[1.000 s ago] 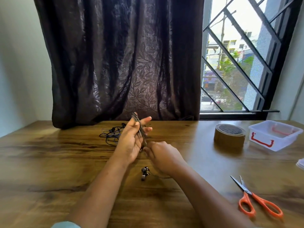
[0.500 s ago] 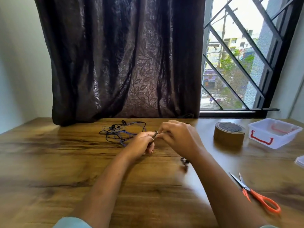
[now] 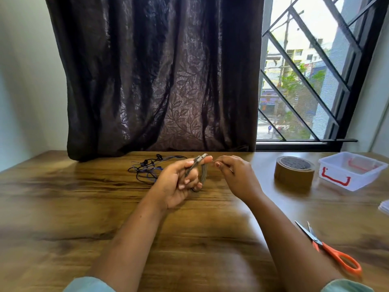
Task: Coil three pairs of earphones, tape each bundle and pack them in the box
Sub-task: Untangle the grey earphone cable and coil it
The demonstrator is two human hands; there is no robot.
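My left hand holds a grey earphone coil looped over its fingers, with the thumb pressing the top of the loops. Just to its right, my right hand pinches the thin loose end of that same cable. Behind my left hand a tangle of black and blue earphones lies on the wooden table. A brown tape roll stands to the right, and past it a clear plastic box with red handles. Its inside looks bare.
Orange-handled scissors lie near the table's right front edge. Something white and flat shows at the right border. A dark curtain hangs to the table's back edge, next to a barred window.
Both hands have risen and moved back from the table's middle. The right hand came round from below the left hand to its right side, winding cable on. The earbuds that hung below are no longer seen.
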